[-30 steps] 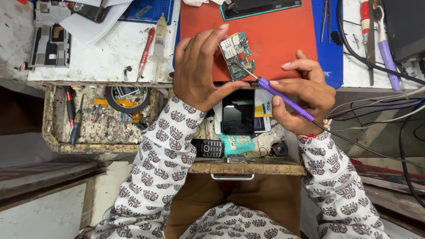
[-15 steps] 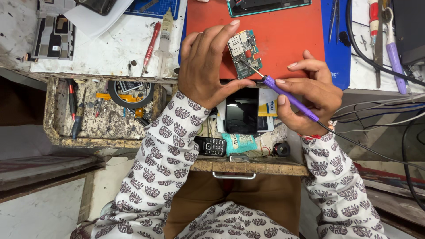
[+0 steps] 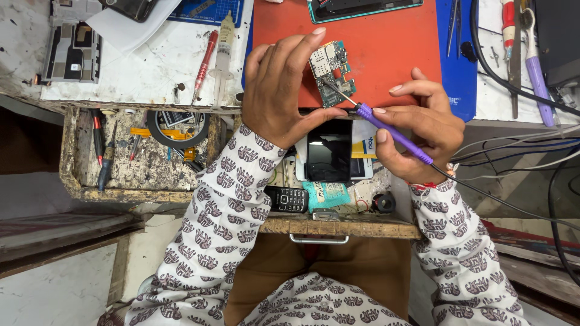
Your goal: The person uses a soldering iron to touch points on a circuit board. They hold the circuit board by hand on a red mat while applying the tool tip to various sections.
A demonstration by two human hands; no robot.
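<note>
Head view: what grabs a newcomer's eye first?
The bright orange mat at top centre, where the left hand holds a small green circuit board up on edge. The right hand grips a purple soldering iron, its tip on the board. Just below the hands, a dark-screened phone lies in an open, cluttered drawer.

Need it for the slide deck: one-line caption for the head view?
Left hand steadies a small green circuit board over the red mat while the right hand applies a purple-handled soldering iron.
</note>
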